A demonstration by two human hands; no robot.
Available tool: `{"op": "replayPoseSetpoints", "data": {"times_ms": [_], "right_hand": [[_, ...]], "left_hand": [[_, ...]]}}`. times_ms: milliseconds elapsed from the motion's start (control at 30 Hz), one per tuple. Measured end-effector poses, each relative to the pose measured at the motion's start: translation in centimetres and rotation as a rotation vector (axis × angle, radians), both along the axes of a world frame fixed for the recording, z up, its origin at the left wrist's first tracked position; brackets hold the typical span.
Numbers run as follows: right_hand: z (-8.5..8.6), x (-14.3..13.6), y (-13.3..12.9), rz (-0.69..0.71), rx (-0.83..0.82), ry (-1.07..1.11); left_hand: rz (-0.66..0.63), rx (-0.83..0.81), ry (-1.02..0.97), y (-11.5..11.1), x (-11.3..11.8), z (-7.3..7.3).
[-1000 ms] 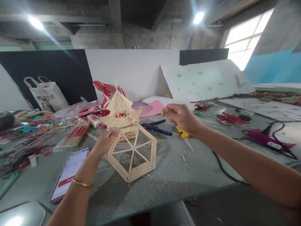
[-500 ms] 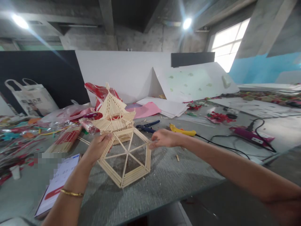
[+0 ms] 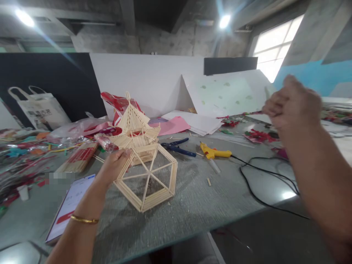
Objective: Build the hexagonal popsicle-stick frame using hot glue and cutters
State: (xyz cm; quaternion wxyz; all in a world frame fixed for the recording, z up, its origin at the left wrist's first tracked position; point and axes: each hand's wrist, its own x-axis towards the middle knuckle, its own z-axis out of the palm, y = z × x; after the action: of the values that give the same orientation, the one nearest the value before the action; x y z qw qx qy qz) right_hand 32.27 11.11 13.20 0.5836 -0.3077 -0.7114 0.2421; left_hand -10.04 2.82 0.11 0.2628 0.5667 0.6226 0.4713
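My left hand [image 3: 117, 164] grips the upper left edge of a hexagonal stick frame [image 3: 161, 197], which has spokes meeting at its centre and leans at a tilt above the table. Behind it stands a tiered stick model with a pointed roof [image 3: 133, 123]. Raised high at the right is my right hand [image 3: 295, 102], slightly blurred, with its fingers curled in; whatever they may hold cannot be made out. Dark blue pliers [image 3: 178, 147] and a yellow glue gun [image 3: 216, 151] lie right of the model.
A phone [image 3: 71, 207] and a bundle of sticks [image 3: 78, 157] lie at the left, near plastic wrap and coloured scraps. White and pink paper [image 3: 173, 126] is behind. The glue gun's black cable [image 3: 253, 192] loops across the right side, past the table's front edge.
My right hand has left the frame's right side and risen far to the right. The glue gun and pliers show more fully. My left hand keeps its hold.
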Motion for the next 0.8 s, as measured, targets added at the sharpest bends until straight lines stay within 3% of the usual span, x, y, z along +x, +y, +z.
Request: {"op": "replayPoseSetpoints", "data": {"times_ms": [67, 133, 200, 267, 333, 367, 467, 533, 600, 700, 733, 800], "right_hand": [[-1.2, -0.2, 0.0, -0.196, 0.137, 0.071], [-3.9, -2.5, -0.4, -0.301, 0.094, -0.087], [-6.9, -6.1, -1.2, -0.186, 0.13, -0.353], [-9.3, -10.1, -2.3, 0.005, 0.344, -0.632], [-10.6, -13.7, -3.5, 0.081, 0.48, -0.929], [-10.8, -15.1, -4.0, 0.051, 0.519, -1.073], [-9.9, -17.5, -4.7, -0.031, 0.53, -1.297], [-8.3, -16.9, -4.4, -0.069, 0.515, -1.212], [-6.2, -14.5, -3.6, -0.177, 0.447, -0.996], [-3.1, -8.9, -1.3, -0.509, 0.199, -0.637], [-2.5, -6.9, -0.3, -0.606, 0.121, -0.609], [-2.5, -3.5, 1.7, -0.737, -0.066, -0.784]], "left_hand": [[0.005, 0.024, 0.024, -0.1, -0.1, 0.1], [0.001, 0.053, 0.078, -0.2, -0.3, 0.2], [-0.005, 0.081, 0.136, -0.3, -0.4, 0.2], [-0.009, 0.095, 0.17, -0.3, -0.4, 0.3], [-0.006, 0.097, 0.184, -0.3, -0.4, 0.4], [-0.003, 0.099, 0.187, -0.4, -0.3, 0.4], [0.004, 0.102, 0.19, -0.5, -0.2, 0.6], [-0.003, 0.103, 0.182, -0.6, -0.1, 0.7], [-0.021, 0.112, 0.173, -0.7, -0.1, 0.8], [-0.038, 0.157, 0.172, -0.9, -0.1, 1.1], [-0.042, 0.175, 0.18, -1.0, -0.1, 1.1], [-0.047, 0.207, 0.215, -1.3, -0.1, 1.3]]}}
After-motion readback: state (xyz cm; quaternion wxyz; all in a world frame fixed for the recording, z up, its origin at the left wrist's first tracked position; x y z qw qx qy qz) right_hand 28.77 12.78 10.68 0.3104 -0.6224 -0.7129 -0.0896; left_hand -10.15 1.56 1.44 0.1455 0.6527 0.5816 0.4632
